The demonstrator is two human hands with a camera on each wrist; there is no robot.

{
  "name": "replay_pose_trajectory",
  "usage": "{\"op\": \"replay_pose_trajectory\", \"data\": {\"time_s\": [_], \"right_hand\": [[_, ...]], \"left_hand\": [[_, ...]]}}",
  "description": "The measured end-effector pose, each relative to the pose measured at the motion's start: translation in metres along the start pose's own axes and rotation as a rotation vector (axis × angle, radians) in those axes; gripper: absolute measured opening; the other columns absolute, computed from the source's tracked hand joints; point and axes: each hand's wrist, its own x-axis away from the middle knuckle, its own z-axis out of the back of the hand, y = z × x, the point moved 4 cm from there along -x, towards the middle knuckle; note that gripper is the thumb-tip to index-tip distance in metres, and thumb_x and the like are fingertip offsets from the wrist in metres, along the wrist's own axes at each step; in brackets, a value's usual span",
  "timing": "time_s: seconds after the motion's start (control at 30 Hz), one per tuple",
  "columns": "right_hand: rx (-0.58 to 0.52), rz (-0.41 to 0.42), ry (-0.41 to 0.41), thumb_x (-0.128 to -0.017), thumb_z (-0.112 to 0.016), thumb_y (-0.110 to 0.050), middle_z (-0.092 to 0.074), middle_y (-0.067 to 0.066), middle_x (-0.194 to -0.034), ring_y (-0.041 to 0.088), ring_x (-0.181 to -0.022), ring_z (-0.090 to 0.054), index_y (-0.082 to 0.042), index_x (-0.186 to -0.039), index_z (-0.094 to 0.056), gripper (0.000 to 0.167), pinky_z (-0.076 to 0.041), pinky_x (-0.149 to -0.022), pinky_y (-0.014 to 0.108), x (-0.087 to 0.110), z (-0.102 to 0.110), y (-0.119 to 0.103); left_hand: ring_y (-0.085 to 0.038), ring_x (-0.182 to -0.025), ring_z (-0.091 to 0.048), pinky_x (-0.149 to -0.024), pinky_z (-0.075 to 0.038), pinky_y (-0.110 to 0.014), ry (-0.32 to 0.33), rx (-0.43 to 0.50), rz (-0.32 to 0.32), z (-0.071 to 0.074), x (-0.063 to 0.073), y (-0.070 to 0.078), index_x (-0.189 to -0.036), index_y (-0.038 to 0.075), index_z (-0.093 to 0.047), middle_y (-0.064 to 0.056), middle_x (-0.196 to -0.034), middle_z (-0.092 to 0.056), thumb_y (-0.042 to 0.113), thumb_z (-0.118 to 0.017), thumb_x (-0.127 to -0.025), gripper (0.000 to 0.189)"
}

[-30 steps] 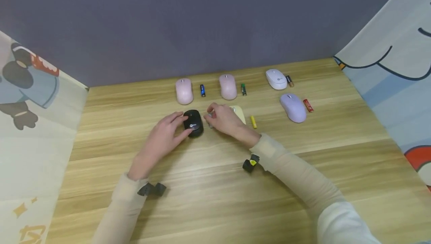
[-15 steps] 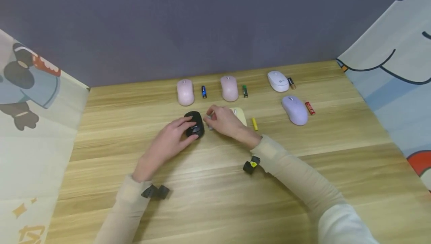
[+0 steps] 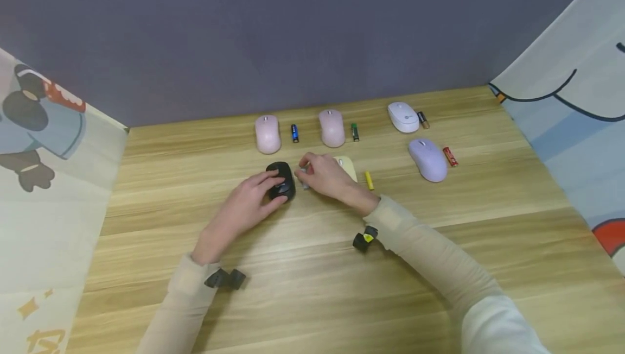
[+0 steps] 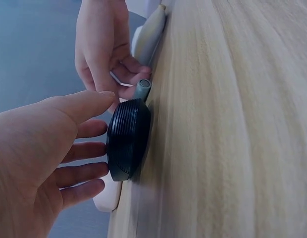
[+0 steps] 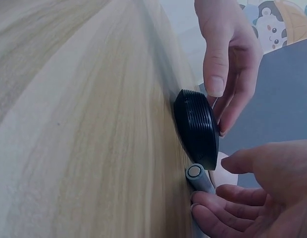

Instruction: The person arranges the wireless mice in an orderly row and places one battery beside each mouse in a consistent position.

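Observation:
A black computer mouse [image 3: 285, 172] lies on the wooden table. My left hand [image 3: 244, 202] rests over it, relaxed fingertips at its top and the thumb toward its near end. Seen from the left wrist, the mouse [image 4: 129, 139] shows its ridged side below those fingertips. Just right of it lies a grey-green cylindrical battery [image 5: 199, 178], close to the mouse's edge. My right hand [image 3: 324, 174] is at this battery, several fingertips against it while the thumb stands apart. The right hand partly covers a pale yellow mouse [image 3: 349, 166].
Along the back are two pink mice [image 3: 267, 134], a blue battery [image 3: 295, 133], a green battery [image 3: 355, 132], a white mouse [image 3: 403, 117] and a black-and-copper battery [image 3: 422, 120]. A purple mouse [image 3: 428, 159] and red battery [image 3: 450, 157] lie right; a yellow battery [image 3: 369, 180] is nearer.
My left hand has shifted slightly right and its fingers have come further over the black mouse. The right hand has stayed at the grey-green battery.

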Motion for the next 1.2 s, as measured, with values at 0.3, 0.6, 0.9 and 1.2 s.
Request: {"op": "replay_pose_trajectory", "data": {"time_s": [0.3,0.6,0.9,1.2], "right_hand": [[0.003,0.006,-0.005,-0.103,-0.064,-0.031,-0.07,0.006,-0.09,0.015,-0.073,-0.063,-0.003,-0.122,-0.067,0.034,-0.052,-0.063,0.026,0.0001,-0.0002,-0.0011],[-0.003,0.04,-0.035,-0.102,-0.066,-0.027,-0.069,0.005,-0.089,0.015,-0.073,-0.062,-0.003,-0.123,-0.068,0.032,-0.052,-0.064,0.025,-0.002,-0.0054,-0.003],[0.018,0.113,-0.079,-0.101,-0.068,-0.02,-0.069,0.005,-0.094,0.015,-0.081,-0.063,-0.003,-0.126,-0.067,0.031,-0.055,-0.072,0.026,-0.0032,-0.0092,-0.0058],[-0.005,0.143,-0.113,-0.098,-0.071,-0.015,-0.066,0.003,-0.09,0.014,-0.078,-0.06,-0.002,-0.129,-0.066,0.034,-0.051,-0.07,0.026,-0.0042,-0.0055,-0.0052]], "left_hand": [[-0.042,-0.131,-0.059,-0.112,-0.048,-0.055,0.007,0.003,0.008,-0.0013,0.0024,-0.0038,-0.133,0.003,-0.067,-0.022,-0.145,-0.059,0.034,-0.074,-0.097,0.048],[-0.041,-0.131,-0.058,-0.112,-0.049,-0.054,0.002,0.01,0.022,-0.0017,0.0035,-0.0046,-0.133,0.003,-0.067,-0.021,-0.145,-0.059,0.034,-0.074,-0.097,0.047],[-0.042,-0.131,-0.058,-0.112,-0.048,-0.055,0.0,0.016,0.018,-0.0011,0.0024,-0.0025,-0.132,0.003,-0.067,-0.022,-0.146,-0.058,0.033,-0.074,-0.097,0.047],[-0.043,-0.131,-0.058,-0.111,-0.049,-0.056,-0.01,0.014,0.017,-0.0011,-0.0005,-0.002,-0.132,0.003,-0.067,-0.023,-0.145,-0.058,0.034,-0.074,-0.097,0.047]]}}
